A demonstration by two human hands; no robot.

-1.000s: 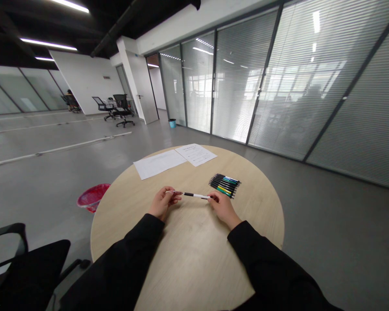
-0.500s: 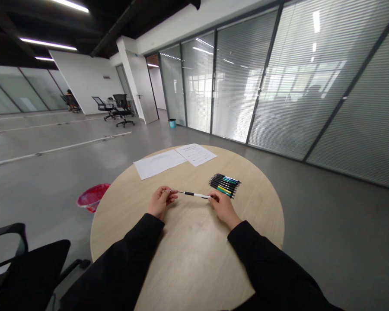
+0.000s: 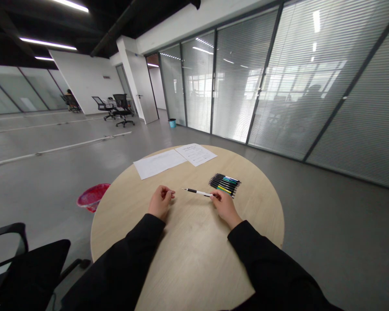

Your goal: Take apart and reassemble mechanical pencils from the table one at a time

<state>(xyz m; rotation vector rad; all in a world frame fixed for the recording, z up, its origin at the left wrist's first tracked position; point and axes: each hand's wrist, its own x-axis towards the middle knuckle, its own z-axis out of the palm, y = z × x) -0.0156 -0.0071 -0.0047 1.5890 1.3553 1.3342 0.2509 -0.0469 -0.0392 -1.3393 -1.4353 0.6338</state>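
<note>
While right hand [image 3: 223, 206] pinches pen [image 3: 197, 192] | left hand [image 3: 160, 202] curled shut, apart from pen tip

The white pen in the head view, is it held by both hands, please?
No, only the right hand grips the pen at its end, while the left hand is curled apart from its tip.

Black-and-white pen [image 3: 197, 192], pale wood table [image 3: 194, 246], red bin [image 3: 92, 196], black sleeves [image 3: 266, 268]
</note>
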